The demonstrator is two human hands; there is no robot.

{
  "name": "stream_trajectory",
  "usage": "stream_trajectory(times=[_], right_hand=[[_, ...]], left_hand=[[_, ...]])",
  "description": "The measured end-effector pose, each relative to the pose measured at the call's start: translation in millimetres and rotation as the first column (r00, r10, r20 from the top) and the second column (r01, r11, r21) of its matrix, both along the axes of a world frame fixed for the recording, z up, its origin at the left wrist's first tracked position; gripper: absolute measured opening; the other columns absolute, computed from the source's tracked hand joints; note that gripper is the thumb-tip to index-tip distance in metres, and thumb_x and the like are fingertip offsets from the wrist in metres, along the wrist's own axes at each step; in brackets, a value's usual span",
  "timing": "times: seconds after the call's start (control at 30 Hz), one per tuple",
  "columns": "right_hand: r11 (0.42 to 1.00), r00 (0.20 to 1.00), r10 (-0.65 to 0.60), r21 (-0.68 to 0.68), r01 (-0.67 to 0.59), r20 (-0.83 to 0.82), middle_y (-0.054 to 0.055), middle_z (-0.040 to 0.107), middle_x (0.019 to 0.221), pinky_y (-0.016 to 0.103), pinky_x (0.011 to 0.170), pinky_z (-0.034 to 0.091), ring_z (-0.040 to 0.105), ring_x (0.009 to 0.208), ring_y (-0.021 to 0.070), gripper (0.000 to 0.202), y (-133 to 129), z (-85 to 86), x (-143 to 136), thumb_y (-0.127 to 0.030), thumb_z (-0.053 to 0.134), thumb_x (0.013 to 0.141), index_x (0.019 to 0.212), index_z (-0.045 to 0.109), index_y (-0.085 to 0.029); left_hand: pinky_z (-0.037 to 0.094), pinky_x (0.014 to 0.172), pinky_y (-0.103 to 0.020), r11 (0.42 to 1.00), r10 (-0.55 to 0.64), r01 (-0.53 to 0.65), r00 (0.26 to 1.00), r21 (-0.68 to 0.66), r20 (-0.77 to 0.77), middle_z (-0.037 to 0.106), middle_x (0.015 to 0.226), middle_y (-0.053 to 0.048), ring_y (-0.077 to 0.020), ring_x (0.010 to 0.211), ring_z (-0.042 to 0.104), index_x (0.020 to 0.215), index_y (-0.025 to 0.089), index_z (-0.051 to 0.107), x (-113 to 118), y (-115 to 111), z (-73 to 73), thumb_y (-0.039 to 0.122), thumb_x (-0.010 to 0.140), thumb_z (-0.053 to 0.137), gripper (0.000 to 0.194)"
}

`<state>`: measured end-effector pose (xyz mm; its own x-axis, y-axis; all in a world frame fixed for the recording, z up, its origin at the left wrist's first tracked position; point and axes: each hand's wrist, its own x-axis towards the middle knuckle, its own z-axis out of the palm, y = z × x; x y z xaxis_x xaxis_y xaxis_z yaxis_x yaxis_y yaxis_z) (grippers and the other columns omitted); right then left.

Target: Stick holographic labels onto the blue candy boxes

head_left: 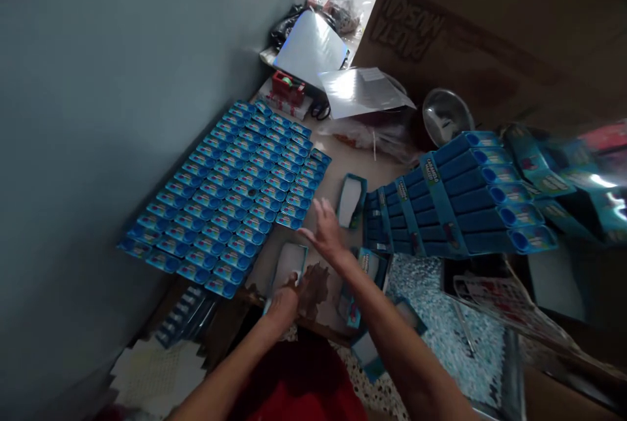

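Note:
My left hand (284, 300) rests at the lower end of a small blue box with a white inside (290, 261), near the table's front edge; its fingers curl at the box, and I cannot make out the grip fully. My right hand (326, 232) hovers over the table with its fingers spread, holding nothing. It is between that box and another open blue box (350, 201) with a white inside. Rows of blue packs (235, 192) lie to the left of both hands. A further blue box (368, 265) lies beside my right forearm.
Stacked blue boxes (450, 196) stand at the right. Below them is a tray of blue and white wrapped pieces (431, 290). A red tape dispenser (288, 87), clear plastic sheets (362, 91) and a metal bowl (447, 114) are at the back, by a large cardboard box (470, 36).

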<state>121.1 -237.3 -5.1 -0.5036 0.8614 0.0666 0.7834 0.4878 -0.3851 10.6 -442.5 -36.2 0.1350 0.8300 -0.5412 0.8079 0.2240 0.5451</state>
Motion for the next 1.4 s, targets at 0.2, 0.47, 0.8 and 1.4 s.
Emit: stream_trajectory(times=[0.2, 0.47, 0.8, 1.4], right_hand=[[0.992, 0.984, 0.081, 0.083, -0.095, 0.159, 0.025, 0.016, 0.172, 0.066, 0.126, 0.009, 0.011, 0.161, 0.0395, 0.095, -16.6, -35.1, -70.3, -0.051, 0.072, 0.09, 0.164, 0.028, -0.01], [0.995, 0.974, 0.013, 0.097, -0.036, 0.225, 0.023, 0.033, 0.164, 0.062, 0.124, 0.017, 0.024, 0.156, 0.0395, 0.08, -36.3, -25.5, -66.2, -0.04, 0.069, 0.091, 0.161, 0.037, -0.019], [0.999, 0.963, -0.033, -0.017, 0.039, 0.269, 0.02, 0.041, 0.143, 0.055, 0.112, 0.032, 0.042, 0.131, 0.0393, 0.109, -8.3, -6.4, -72.1, -0.033, 0.076, 0.071, 0.166, 0.024, -0.024], [0.98, 0.985, 0.141, -0.125, -0.153, -0.097, 0.015, 0.037, 0.151, 0.053, 0.115, 0.04, 0.043, 0.137, 0.038, 0.09, -86.4, 9.0, -0.5, -0.043, 0.074, 0.07, 0.154, 0.047, -0.025]], left_hand=[[0.049, 0.108, -0.045, 0.969, -0.053, 0.082, 0.991, 0.233, -0.125, 0.058, 0.142, -0.014, -0.0308, 0.132, 0.053, 0.13, 0.025, 0.066, -52.3, -40.7, 5.8, 0.002, 0.085, 0.054, 0.052], [0.052, 0.098, -0.043, 0.958, 0.26, -0.225, 0.943, 0.179, -0.207, 0.062, 0.129, -0.019, -0.0327, 0.118, 0.062, 0.136, 0.011, 0.058, -54.8, -30.8, -2.9, 0.032, 0.096, 0.06, 0.045], [0.054, 0.093, -0.043, 0.938, 0.331, -0.287, 0.91, 0.197, -0.249, 0.068, 0.122, -0.02, -0.0324, 0.112, 0.067, 0.129, 0.012, 0.065, -51.3, -27.1, -42.4, 0.022, 0.103, 0.042, 0.036], [0.055, 0.103, -0.044, 0.805, 0.513, -0.533, 0.846, 0.26, 0.145, 0.066, 0.133, -0.017, -0.029, 0.119, 0.066, 0.148, 0.015, 0.056, -66.5, -1.2, -82.8, 0.023, 0.1, 0.043, 0.05]])
